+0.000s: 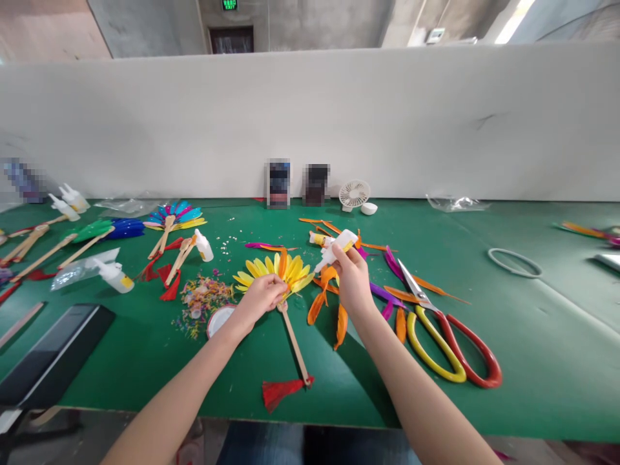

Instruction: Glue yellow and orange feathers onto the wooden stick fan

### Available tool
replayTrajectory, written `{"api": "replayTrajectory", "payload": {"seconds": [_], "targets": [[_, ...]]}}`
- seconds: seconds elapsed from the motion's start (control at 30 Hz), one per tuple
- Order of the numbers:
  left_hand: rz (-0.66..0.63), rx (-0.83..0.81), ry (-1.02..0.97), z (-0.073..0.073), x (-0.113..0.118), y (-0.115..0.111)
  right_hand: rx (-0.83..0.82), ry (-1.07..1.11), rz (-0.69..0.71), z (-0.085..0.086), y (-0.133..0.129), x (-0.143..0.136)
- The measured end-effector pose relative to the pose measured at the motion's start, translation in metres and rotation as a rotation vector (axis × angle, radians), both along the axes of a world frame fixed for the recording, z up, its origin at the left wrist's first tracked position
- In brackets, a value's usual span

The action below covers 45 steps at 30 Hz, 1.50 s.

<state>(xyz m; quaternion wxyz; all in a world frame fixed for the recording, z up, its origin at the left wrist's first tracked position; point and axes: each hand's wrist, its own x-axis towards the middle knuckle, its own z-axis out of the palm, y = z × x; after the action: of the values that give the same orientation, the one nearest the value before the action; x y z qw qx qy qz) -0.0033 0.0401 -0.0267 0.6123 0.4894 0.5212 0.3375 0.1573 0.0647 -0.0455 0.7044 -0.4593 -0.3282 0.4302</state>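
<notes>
A long counter (pixel 533 336) covered in green felt runs the width of the space, its front edge close to me. Along its far side stands a plain white partition board (pixel 387 123), slightly scuffed, shutting off the view beyond. Above it rise bare grey concrete walls (pixel 145 26) and a dark doorway (pixel 231 39) with a green exit sign (pixel 229 4) lit over it. To the upper right a strip of bright ceiling light (pixel 513 19) shows. The light over the counter is even and soft, with faint shadows.
</notes>
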Motion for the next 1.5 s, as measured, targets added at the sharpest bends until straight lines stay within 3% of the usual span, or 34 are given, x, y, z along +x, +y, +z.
{"api": "replayTrajectory", "payload": {"seconds": [0.27, 0.37, 0.53, 0.7, 0.97, 1.2, 1.33, 1.5], "targets": [[0.002, 0.039, 0.122, -0.001, 0.003, 0.002, 0.075, -0.143, 0.232, 0.011, -0.019, -0.028], [0.004, 0.063, 0.116, -0.002, 0.003, 0.001, 0.090, -0.201, 0.211, 0.009, -0.018, -0.027], [0.007, 0.085, 0.113, -0.008, 0.000, 0.004, 0.091, -0.220, 0.050, 0.010, -0.013, -0.017], [0.027, 0.043, 0.076, -0.007, 0.001, 0.004, 0.103, -0.175, 0.191, 0.013, -0.017, -0.023], [0.075, 0.161, -0.063, -0.002, -0.003, -0.001, -0.042, -0.091, -0.128, 0.003, 0.002, 0.009], [0.311, 0.388, -0.085, -0.006, -0.013, 0.007, -0.181, 0.358, 0.021, 0.001, 0.016, 0.023], [0.336, 0.375, -0.146, -0.004, -0.016, 0.009, -0.251, 0.429, 0.077, 0.007, 0.020, 0.019], [0.362, 0.363, -0.215, 0.001, -0.017, 0.008, -0.335, 0.353, 0.224, 0.004, 0.033, 0.015]]}}
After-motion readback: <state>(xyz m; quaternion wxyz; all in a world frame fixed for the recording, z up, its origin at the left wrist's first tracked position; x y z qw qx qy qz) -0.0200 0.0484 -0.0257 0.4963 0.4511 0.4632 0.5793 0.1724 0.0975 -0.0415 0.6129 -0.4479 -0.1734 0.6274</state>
